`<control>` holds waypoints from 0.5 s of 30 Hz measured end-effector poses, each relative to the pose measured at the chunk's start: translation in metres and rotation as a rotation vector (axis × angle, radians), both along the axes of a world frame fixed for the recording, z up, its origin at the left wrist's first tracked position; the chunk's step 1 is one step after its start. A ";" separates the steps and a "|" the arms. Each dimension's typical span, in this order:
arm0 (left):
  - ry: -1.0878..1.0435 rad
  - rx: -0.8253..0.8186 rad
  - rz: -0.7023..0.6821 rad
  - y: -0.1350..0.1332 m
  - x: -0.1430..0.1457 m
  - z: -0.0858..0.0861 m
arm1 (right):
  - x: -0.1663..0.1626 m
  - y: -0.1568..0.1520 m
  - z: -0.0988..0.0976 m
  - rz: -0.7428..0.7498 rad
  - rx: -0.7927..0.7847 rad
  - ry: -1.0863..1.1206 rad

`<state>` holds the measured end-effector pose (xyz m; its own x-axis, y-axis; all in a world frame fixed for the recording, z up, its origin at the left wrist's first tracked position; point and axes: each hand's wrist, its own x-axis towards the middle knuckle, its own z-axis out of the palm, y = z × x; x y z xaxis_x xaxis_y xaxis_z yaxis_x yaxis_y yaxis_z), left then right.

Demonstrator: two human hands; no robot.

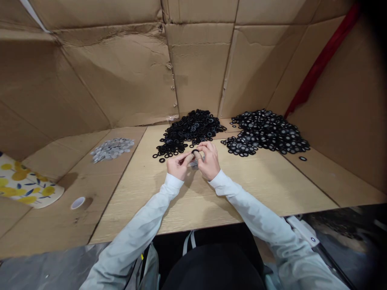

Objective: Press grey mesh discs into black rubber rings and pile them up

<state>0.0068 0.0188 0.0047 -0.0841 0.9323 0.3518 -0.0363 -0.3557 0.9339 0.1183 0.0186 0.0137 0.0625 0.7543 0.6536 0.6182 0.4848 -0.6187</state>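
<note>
My left hand and my right hand meet over the middle of the wooden table. Between their pinched fingertips sits a small black rubber ring, with something pale grey just under it that I cannot make out. Right behind my hands lies a heap of plain black rings. To its right is a second heap of black rings with grey centres. A smaller pile of grey discs lies at the left.
Cardboard walls close in the table at the back and both sides. A cloth with a yellow fruit print and a roll of clear tape lie at the far left. A red strip runs up the right wall.
</note>
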 end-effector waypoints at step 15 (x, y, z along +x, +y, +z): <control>-0.173 -0.143 -0.064 0.002 0.003 0.005 | 0.003 0.005 0.000 0.140 -0.111 0.071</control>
